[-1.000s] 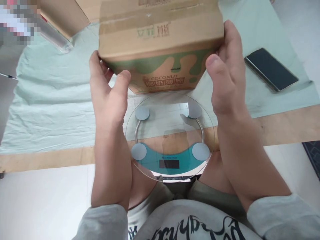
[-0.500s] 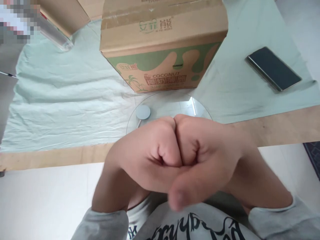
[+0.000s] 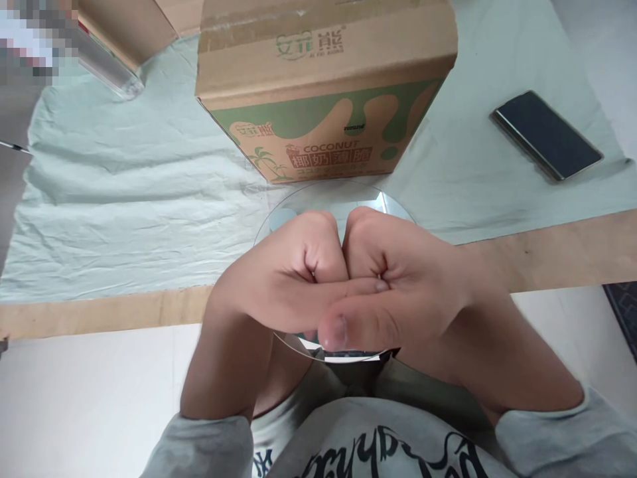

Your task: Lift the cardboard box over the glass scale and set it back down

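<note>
My left hand (image 3: 279,285) and my right hand (image 3: 423,272) are both closed into fists, pressed side by side with their curled index fingers touching. The left thumb reaches across toward the right fist, and the right thumb lies nearer to me, below it. Nothing shows sticking out of either fist. Beneath both hands is a round clear glass plate (image 3: 333,192), its near rim reaching past the table edge. Part of a round grey disc (image 3: 282,218) shows at the plate's left, partly covered by my left hand.
Behind the plate stands a brown cardboard box (image 3: 323,126) with green print and the word COCONUT. A dark phone (image 3: 550,136) lies to the right on the pale green cloth (image 3: 124,199). A clear plastic item (image 3: 117,76) is at the far left. Wooden table edge (image 3: 552,255) runs in front.
Both fists have moved up a little, away from my body. The thumbs have risen and overlap more closely. The near rim of the glass plate now shows below them.
</note>
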Motion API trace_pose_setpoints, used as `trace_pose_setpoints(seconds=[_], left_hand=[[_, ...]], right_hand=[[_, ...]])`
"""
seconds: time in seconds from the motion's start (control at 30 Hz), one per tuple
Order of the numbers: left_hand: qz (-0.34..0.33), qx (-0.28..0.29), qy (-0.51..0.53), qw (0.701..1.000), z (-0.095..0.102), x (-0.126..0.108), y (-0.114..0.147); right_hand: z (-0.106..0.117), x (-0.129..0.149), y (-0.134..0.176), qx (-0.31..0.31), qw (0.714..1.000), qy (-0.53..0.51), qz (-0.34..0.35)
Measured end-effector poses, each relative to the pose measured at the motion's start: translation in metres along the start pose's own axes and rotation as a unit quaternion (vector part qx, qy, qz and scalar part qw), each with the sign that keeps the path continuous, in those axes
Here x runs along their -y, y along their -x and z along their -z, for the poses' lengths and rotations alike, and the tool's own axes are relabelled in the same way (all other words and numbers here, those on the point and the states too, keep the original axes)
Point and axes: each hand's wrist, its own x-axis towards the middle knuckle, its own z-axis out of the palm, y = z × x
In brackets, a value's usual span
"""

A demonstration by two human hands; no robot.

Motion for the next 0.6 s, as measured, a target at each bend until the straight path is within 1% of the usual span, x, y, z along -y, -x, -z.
trace_pose_setpoints(seconds=[0.1,0.13,0.23,0.3,0.4,0.47,0.5,0.53,0.57,0.6], left_hand=[[0.022,0.008,-0.005,1.0,0.002,-0.001,0.001],[0.032,0.01,-0.007,0.999,0.003,-0.001,0.001],[0.055,0.01,-0.01,0.998,0.006,0.0,0.0],[0.049,0.014,-0.009,0.999,0.008,0.001,-0.001],[0.022,0.028,-0.011,0.999,0.012,0.004,0.0],[-0.003,0.03,-0.028,0.999,0.015,0.005,0.001],[-0.018,0.02,-0.045,0.999,0.016,0.006,0.001],[-0.039,-0.005,-0.067,0.997,0.016,0.006,0.0],[-0.068,-0.054,-0.091,0.992,0.017,0.006,-0.002],[-0.103,-0.126,-0.113,0.98,0.019,0.006,-0.005]], right_hand=[[0.002,0.0,-0.002,0.0,0.998,-0.055,-0.018],[0.002,0.0,-0.004,0.003,0.999,-0.049,-0.024],[0.003,-0.002,-0.008,-0.015,0.999,-0.021,-0.025],[0.004,-0.002,-0.01,-0.008,1.0,-0.007,-0.03],[0.007,0.0,-0.012,-0.002,0.997,0.026,-0.068],[0.009,0.002,-0.012,-0.017,0.994,0.052,-0.094],[0.01,0.002,-0.012,-0.026,0.993,0.057,-0.1],[0.011,0.002,-0.012,-0.045,0.993,0.064,-0.092],[0.012,0.001,-0.013,-0.074,0.991,0.081,-0.07],[0.013,0.0,-0.014,-0.121,0.986,0.109,-0.032]])
